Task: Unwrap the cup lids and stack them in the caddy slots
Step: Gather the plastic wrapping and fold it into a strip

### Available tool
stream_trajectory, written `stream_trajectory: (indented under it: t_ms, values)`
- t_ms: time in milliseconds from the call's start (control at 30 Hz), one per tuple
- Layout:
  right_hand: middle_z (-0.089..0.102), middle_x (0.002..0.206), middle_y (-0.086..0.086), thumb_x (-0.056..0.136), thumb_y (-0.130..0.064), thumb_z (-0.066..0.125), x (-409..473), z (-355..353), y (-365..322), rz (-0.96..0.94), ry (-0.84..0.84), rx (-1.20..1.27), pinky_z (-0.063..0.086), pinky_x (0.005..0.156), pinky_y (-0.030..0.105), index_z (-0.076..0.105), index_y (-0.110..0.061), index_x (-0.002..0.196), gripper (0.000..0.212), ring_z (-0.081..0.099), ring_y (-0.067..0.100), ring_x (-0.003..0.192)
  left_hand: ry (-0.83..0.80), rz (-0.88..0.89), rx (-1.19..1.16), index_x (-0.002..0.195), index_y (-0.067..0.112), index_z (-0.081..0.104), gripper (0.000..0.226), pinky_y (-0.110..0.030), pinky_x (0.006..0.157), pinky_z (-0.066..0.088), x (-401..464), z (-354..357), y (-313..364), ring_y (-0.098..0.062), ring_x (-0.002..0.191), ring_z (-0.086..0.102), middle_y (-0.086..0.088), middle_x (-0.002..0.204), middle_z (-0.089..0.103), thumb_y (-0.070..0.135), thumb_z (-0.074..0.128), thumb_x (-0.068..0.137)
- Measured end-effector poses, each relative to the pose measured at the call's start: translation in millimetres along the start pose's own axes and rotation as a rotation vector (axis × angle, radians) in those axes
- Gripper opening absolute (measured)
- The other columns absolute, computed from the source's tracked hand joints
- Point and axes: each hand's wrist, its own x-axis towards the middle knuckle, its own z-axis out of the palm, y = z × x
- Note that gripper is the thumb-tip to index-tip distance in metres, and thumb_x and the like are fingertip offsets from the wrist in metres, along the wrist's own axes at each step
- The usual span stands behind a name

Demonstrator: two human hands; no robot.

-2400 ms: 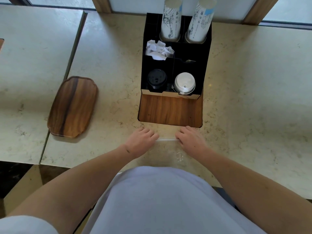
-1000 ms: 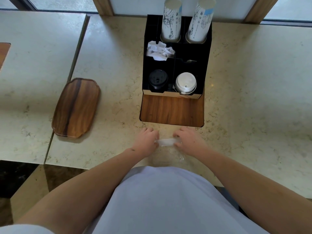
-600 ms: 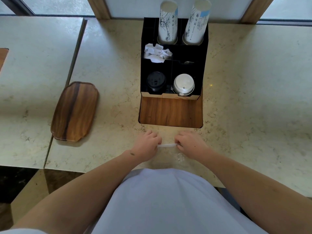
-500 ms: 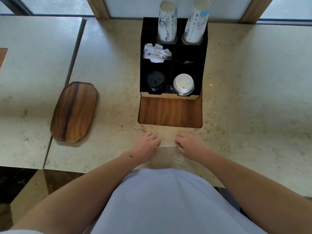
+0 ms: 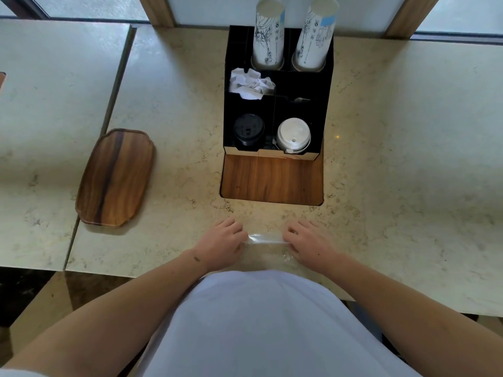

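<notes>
A black caddy point(image 5: 325, 85) with a wooden front stands on the counter. Its front left slot holds a stack of black lids point(image 5: 248, 130), and the front right slot a stack of white lids point(image 5: 293, 135). Just in front of the caddy, near the counter's edge, lies a clear plastic wrapper point(image 5: 268, 247), flat and crinkled. My left hand point(image 5: 221, 243) pinches its left end and my right hand point(image 5: 309, 244) pinches its right end, knuckles up, with the wrapper's far edge folded into a narrow band between them.
Two tall stacks of paper cups point(image 5: 268, 34) stand in the caddy's back slots, with crumpled white paper point(image 5: 250, 84) in a middle slot. A wooden tray point(image 5: 115, 176) lies to the left, near the seam between two counter tops point(image 5: 408, 159).
Both hands have stayed on the wrapper's ends, working its far edge over. The band between them looks wider now than half a second ago.
</notes>
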Motion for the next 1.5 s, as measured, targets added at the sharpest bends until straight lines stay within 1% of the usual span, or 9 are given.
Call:
stream_trajectory:
  t_ms: [100, 200, 400, 500, 833, 1067, 1267, 1367, 1500]
  values:
    - [0.057, 0.104, -0.004, 0.093, -0.038, 0.044, -5.3, 0.9, 1.1, 0.013, -0.025, 0.025, 0.044, 0.084, 0.03, 0.065, -0.021, 0.099, 0.028, 0.048, 0.014, 0.093, 0.037, -0.062, -0.049, 0.083, 0.02, 0.073, 0.026, -0.026, 0.068, 0.047, -3.4, -0.1, 3.3, -0.016, 0.077, 0.052, 0.004, 0.081, 0.059, 0.034, 0.053, 0.095]
    - [0.058, 0.108, -0.005, 0.1, -0.041, 0.038, -4.1, 0.1, -0.6, 0.045, -0.015, 0.057, 0.04, 0.082, 0.025, 0.068, -0.022, 0.106, 0.035, 0.049, 0.012, 0.097, 0.048, -0.166, -0.125, 0.077, 0.022, 0.076, 0.027, -0.025, 0.06, 0.039, -0.8, 2.0, 1.4, -0.015, 0.076, 0.051, 0.004, 0.078, 0.055, 0.033, 0.061, 0.096]
    - [0.054, 0.113, -0.002, 0.1, -0.036, 0.052, 7.4, -5.0, -5.2, 0.089, -0.044, 0.086, 0.024, 0.074, 0.021, 0.062, -0.016, 0.105, 0.023, 0.042, 0.012, 0.095, -0.037, -0.282, -0.177, 0.09, 0.02, 0.071, 0.006, -0.025, 0.064, 0.039, 9.2, 5.4, 2.7, -0.019, 0.091, 0.054, 0.004, 0.095, 0.053, 0.026, 0.068, 0.09]
    - [0.054, 0.114, -0.002, 0.095, -0.032, 0.06, 14.8, -7.9, -8.4, 0.151, -0.072, 0.136, 0.028, 0.075, 0.022, 0.058, -0.018, 0.106, 0.018, 0.038, 0.011, 0.093, -0.062, -0.308, -0.177, 0.107, 0.017, 0.065, 0.019, -0.027, 0.072, 0.042, 13.6, 8.1, 5.2, -0.02, 0.099, 0.051, 0.0, 0.107, 0.054, 0.019, 0.066, 0.088]
    - [0.055, 0.108, -0.003, 0.087, -0.018, 0.061, 32.7, -15.8, -11.5, 0.149, -0.16, 0.103, 0.031, 0.074, 0.027, 0.057, -0.024, 0.105, 0.02, 0.05, 0.019, 0.1, -0.153, -0.277, -0.154, 0.11, 0.017, 0.062, 0.026, -0.024, 0.079, 0.032, 22.1, 9.9, 6.7, -0.02, 0.106, 0.047, 0.0, 0.111, 0.057, 0.028, 0.072, 0.088]
    - [0.057, 0.103, -0.003, 0.088, -0.017, 0.061, 36.3, -16.1, -9.9, 0.173, -0.227, 0.117, 0.035, 0.071, 0.028, 0.058, -0.022, 0.1, 0.014, 0.052, 0.018, 0.094, -0.238, -0.284, -0.129, 0.108, 0.02, 0.069, 0.025, -0.028, 0.082, 0.041, 30.2, 8.1, 6.8, -0.018, 0.104, 0.047, 0.001, 0.106, 0.059, 0.037, 0.07, 0.089]
    - [0.058, 0.098, -0.005, 0.088, -0.025, 0.06, 32.8, -12.9, -4.5, 0.129, -0.219, 0.111, 0.046, 0.076, 0.031, 0.058, -0.024, 0.097, 0.009, 0.053, 0.018, 0.09, -0.269, -0.229, -0.093, 0.089, 0.021, 0.057, 0.005, -0.035, 0.075, 0.044, 32.1, -0.3, 12.6, -0.023, 0.09, 0.054, -0.002, 0.095, 0.062, 0.017, 0.056, 0.086]
    - [0.058, 0.098, -0.007, 0.089, -0.032, 0.058, 26.2, -11.2, -2.3, 0.075, -0.123, 0.128, 0.046, 0.075, 0.031, 0.06, -0.025, 0.102, 0.015, 0.053, 0.015, 0.087, -0.218, -0.19, -0.095, 0.084, 0.02, 0.049, 0.011, -0.033, 0.064, 0.033, 29.8, -2.4, 14.5, -0.022, 0.078, 0.048, -0.002, 0.087, 0.057, 0.009, 0.053, 0.084]
    - [0.055, 0.091, -0.003, 0.093, -0.023, 0.055, 18.1, -7.3, -0.8, 0.036, -0.041, 0.076, 0.04, 0.07, 0.029, 0.059, -0.019, 0.089, 0.006, 0.049, 0.016, 0.081, -0.136, -0.102, -0.03, 0.084, 0.009, 0.055, 0.012, -0.038, 0.06, 0.041, 24.7, -5.0, 15.8, -0.027, 0.072, 0.05, -0.009, 0.083, 0.057, -0.001, 0.056, 0.078]
